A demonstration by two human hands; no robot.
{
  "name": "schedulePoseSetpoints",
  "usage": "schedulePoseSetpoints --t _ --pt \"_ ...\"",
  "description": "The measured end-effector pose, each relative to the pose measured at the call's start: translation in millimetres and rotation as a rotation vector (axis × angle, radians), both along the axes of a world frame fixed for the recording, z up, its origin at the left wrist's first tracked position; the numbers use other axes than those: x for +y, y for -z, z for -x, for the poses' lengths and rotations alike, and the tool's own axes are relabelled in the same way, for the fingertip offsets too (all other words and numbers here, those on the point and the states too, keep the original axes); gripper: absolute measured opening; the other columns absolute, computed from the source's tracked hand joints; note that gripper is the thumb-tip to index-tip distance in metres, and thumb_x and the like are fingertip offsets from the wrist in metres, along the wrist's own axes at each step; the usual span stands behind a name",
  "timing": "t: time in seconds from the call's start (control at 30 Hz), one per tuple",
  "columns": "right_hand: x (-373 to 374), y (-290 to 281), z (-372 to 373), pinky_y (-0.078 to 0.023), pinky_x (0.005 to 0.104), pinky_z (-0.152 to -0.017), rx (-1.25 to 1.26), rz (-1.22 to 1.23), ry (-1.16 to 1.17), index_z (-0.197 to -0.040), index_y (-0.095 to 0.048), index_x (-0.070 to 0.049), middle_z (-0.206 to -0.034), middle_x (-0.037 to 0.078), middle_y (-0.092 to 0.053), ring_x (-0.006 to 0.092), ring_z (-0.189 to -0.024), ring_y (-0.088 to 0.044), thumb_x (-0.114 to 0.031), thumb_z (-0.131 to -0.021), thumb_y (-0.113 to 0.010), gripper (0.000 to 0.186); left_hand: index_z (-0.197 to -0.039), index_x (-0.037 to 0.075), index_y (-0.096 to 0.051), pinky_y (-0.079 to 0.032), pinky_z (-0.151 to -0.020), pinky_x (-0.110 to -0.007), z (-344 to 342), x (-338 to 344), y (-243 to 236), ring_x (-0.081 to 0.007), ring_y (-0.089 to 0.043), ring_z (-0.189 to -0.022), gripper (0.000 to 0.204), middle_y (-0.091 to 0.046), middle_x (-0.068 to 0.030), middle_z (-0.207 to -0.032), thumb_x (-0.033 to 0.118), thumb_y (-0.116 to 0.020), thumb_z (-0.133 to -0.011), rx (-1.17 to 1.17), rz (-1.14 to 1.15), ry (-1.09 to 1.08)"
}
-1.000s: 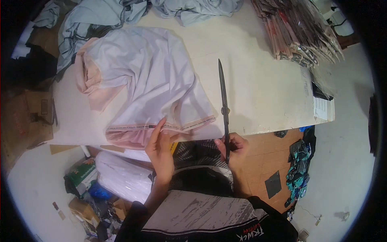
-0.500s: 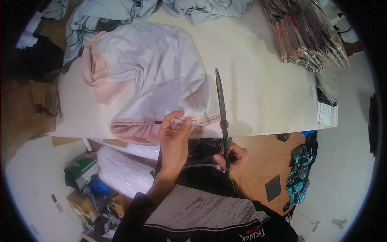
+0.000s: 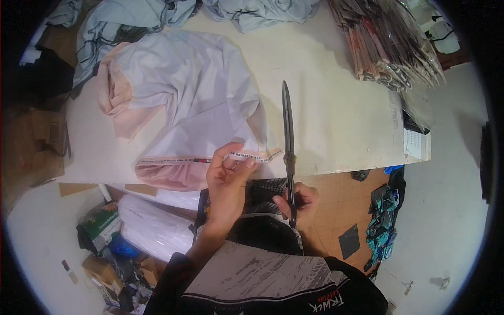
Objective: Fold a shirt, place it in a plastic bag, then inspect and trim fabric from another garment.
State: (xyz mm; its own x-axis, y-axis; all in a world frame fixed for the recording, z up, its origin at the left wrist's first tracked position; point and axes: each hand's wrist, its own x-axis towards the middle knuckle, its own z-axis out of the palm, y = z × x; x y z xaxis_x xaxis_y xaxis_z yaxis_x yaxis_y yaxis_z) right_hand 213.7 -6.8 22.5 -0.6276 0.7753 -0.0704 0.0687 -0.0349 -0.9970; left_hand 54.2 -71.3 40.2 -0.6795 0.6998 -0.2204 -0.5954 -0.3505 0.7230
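A white and pale pink garment point(image 3: 194, 94) is spread over the left half of the table, its near edge hanging over the front. Along that edge runs a narrow printed tape point(image 3: 244, 156). My left hand point(image 3: 228, 181) pinches the tape and hem between thumb and fingers near the garment's right corner. In my right hand point(image 3: 302, 202) are large dark scissors point(image 3: 288, 131), held upright by their handles with the long blades pointing away from me. The blades look closed and stand just right of the tape's end, with a small gap between.
Light blue garments point(image 3: 252, 10) lie heaped along the table's point(image 3: 336, 115) far side. Plastic-wrapped packs point(image 3: 383, 42) are stacked at its far right. A cardboard box point(image 3: 37, 142) stands left. Below are white wrapped rolls point(image 3: 155, 226) and dark bagged items point(image 3: 383, 220) on the floor.
The view has shifted slightly. My left thumb and fingers have moved a little on the hem, showing more of the tape. The scissors stand more upright, slightly apart from the tape's end.
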Motion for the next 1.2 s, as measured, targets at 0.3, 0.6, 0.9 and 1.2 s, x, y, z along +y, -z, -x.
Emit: schedulePoseSetpoints --t 0.3,0.6,0.9,1.2 --pt "16.7 -51.6 50.5 -0.038 0.0169 -0.042 0.127 0.144 0.211 -0.078 -0.049 -0.003 -0.077 0.010 -0.066 0.0028 -0.047 -0.050 0.002 -0.076 -0.075 0.026 -0.122 0.002 -0.048 -0.053 -0.086 -0.033 -1.2 -0.5 0.0 -0.0176 -0.062 -0.097 0.034 -0.063 -0.0116 -0.106 -0.005 -0.056 -0.089 -0.006 -0.011 0.009" --pt "27.1 -36.1 70.1 -0.039 0.0160 -0.046 0.198 0.073 0.177 -0.085 -0.051 -0.002 -0.094 0.016 -0.070 0.0023 -0.052 -0.052 0.005 -0.078 -0.072 0.023 -0.119 -0.001 -0.050 -0.048 -0.084 -0.023 -6.3 4.2 -2.2 -0.0135 -0.060 -0.097 0.035 -0.062 -0.0108 -0.105 -0.009 -0.059 -0.086 0.030 0.072 0.022" --pt "26.2 -22.7 72.7 -0.038 0.0157 -0.047 0.211 0.063 0.245 -0.087 -0.050 -0.002 -0.090 0.013 -0.069 0.0025 -0.055 -0.053 0.007 -0.081 -0.068 0.021 -0.119 -0.001 -0.051 -0.048 -0.083 -0.023 -6.1 7.0 0.4 -0.0134 -0.060 -0.096 0.034 -0.062 -0.0121 -0.107 -0.007 -0.059 -0.087 0.069 0.100 0.044" --pt "30.8 -25.2 58.3 -0.033 0.0169 -0.041 0.324 0.101 0.264 -0.082 -0.044 -0.005 -0.087 0.016 -0.067 0.0022 -0.049 -0.046 0.011 -0.080 -0.067 0.028 -0.119 0.000 -0.051 -0.049 -0.086 -0.026 -3.1 8.2 -2.5 -0.0158 -0.061 -0.097 0.034 -0.063 -0.0136 -0.108 -0.007 -0.059 -0.087 0.009 0.076 -0.014"
